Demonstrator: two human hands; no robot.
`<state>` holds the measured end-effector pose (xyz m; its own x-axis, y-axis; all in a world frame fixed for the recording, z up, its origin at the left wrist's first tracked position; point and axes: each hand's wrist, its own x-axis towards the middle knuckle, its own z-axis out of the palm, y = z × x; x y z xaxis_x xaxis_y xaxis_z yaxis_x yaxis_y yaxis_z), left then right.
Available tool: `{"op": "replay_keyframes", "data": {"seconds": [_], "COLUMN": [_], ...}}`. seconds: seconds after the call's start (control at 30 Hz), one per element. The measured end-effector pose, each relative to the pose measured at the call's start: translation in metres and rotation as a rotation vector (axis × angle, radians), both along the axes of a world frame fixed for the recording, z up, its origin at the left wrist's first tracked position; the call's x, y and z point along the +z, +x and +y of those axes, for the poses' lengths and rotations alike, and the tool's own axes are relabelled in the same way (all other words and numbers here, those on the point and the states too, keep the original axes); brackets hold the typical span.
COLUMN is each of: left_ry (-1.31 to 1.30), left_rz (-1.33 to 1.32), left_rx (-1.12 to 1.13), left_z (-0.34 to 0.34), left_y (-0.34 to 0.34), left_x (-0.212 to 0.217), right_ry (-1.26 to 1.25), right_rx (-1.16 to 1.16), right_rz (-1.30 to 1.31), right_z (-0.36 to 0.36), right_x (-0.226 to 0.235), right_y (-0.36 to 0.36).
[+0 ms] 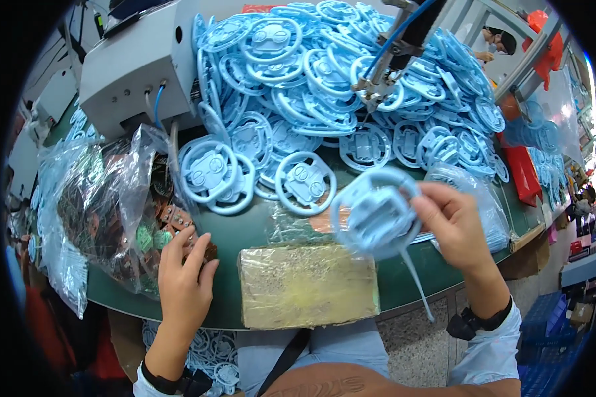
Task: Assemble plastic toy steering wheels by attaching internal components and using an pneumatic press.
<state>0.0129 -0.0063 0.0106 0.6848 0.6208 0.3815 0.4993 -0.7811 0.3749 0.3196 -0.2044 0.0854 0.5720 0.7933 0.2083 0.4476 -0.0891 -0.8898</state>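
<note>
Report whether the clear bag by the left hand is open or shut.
Open: the bag gapes on its right side, where brown parts show uncovered beside the left hand.

A light blue plastic wheel [364, 221], its round rim framing a moulded, slotted centre plate, is held up tilted and slightly blurred above the far right corner of the tape-wrapped block [309, 284], its right edge pinched by the right hand [453, 225]. Left of that block, small copper-brown boards [177, 216] lie heaped loosely at the mouth of a clear bag, the left hand [184, 278] at their near edge.
</note>
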Motion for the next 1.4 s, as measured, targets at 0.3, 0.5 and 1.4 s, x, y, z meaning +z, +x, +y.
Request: {"op": "replay_keyframes", "data": {"seconds": [0.3,0.5,1.4], "left_ry": [-0.278,-0.254,-0.398], "left_rz": [-0.163,0.074,-0.035], "left_rx": [-0.307,-0.375,-0.689], "left_z": [-0.043,-0.061,-0.027], "left_y": [0.031,0.061,0.044], "left_x": [0.029,0.008,-0.015], "right_ry": [-0.203,-0.287,0.027], "right_rx": [0.156,0.129,1.049], "right_rz": [0.971,0.814,0.187], "right_z": [0.015,0.013,0.046], "right_x": [-0.056,-0.051,0.127], "right_y": [-0.054,-0.079,-0.051]}}
